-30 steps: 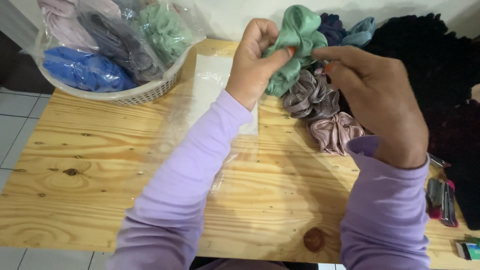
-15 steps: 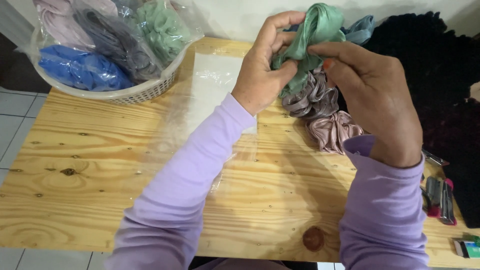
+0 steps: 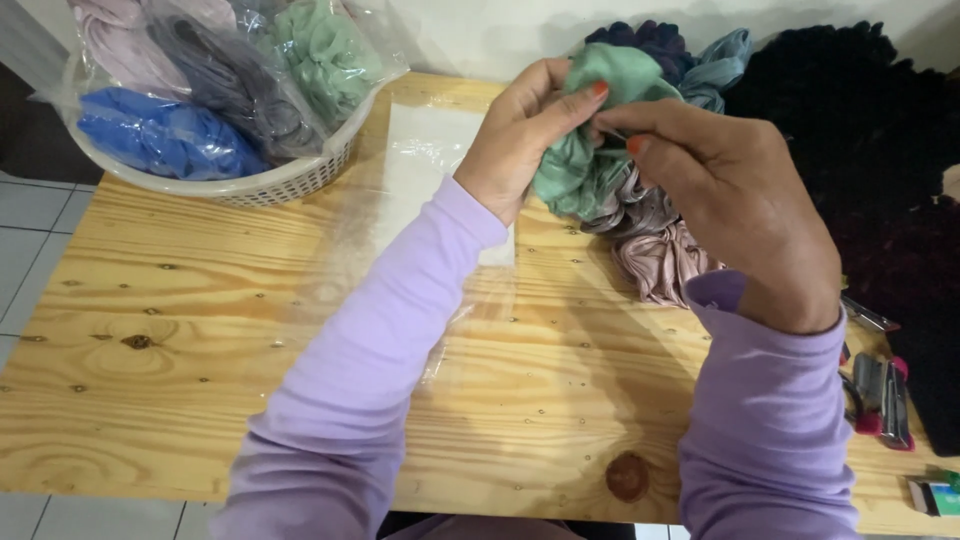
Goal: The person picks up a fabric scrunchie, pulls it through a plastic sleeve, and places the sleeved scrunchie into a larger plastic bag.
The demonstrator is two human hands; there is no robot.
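Note:
A mint-green fabric scrunchie (image 3: 585, 165) is held up above the wooden table (image 3: 180, 340). My left hand (image 3: 525, 135) grips its upper left side, thumb pressed over the top. My right hand (image 3: 720, 195) pinches it from the right with thumb and forefinger. Both hands meet on the scrunchie. Just below and behind it lie mauve and pink satin scrunchies (image 3: 665, 255) on the table. A clear plastic bag (image 3: 425, 165) lies flat under my left forearm.
A white plastic basket (image 3: 270, 180) at the back left holds bagged scrunchies in blue, grey, pink and green. Dark blue and teal scrunchies (image 3: 690, 55) sit at the back. A black fuzzy pile (image 3: 890, 170) fills the right side, with a stapler-like tool (image 3: 880, 395) near the right edge.
The green scrunchie has been bunched and drawn lower and closer between both hands. My right fingers have closed in onto it beside the left thumb.

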